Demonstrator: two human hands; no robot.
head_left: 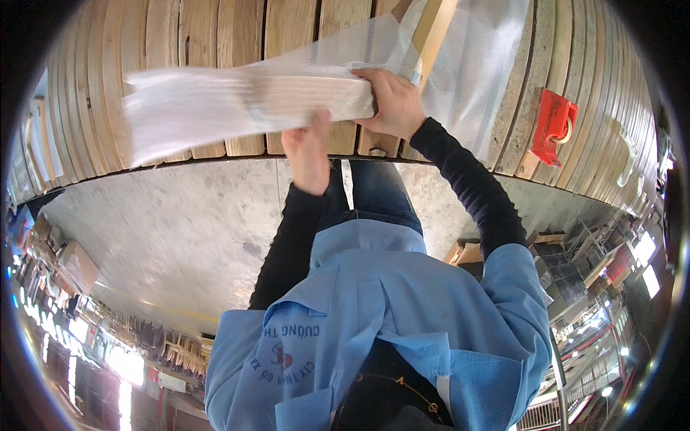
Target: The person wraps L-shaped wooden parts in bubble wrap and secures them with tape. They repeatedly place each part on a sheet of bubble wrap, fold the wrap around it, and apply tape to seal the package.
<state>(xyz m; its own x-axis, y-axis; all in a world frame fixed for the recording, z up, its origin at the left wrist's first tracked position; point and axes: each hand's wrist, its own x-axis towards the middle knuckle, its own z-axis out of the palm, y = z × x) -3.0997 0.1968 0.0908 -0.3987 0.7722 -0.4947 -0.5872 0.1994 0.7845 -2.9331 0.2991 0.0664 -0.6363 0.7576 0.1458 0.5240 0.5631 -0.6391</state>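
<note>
A long, flat bundle (316, 97) wrapped in white translucent foam sheet lies slightly tilted across the slatted wooden table. Around its right end my right hand (392, 102) is closed, fingers over the far edge and thumb side at the near one. My left hand (307, 154) is at the bundle's near side, with fingertips against the wrap; motion smears its fingers. Loose foam wrap (169, 108) spreads out flat beyond the bundle's left end. What is inside the wrap cannot be made out.
More foam sheet (478, 65) lies at the far right, beside a pale wooden strip (433, 36). A red tape dispenser (553, 128) stands on the table (241, 36) to the right. The table's near edge runs just before my body, above a concrete floor (180, 223).
</note>
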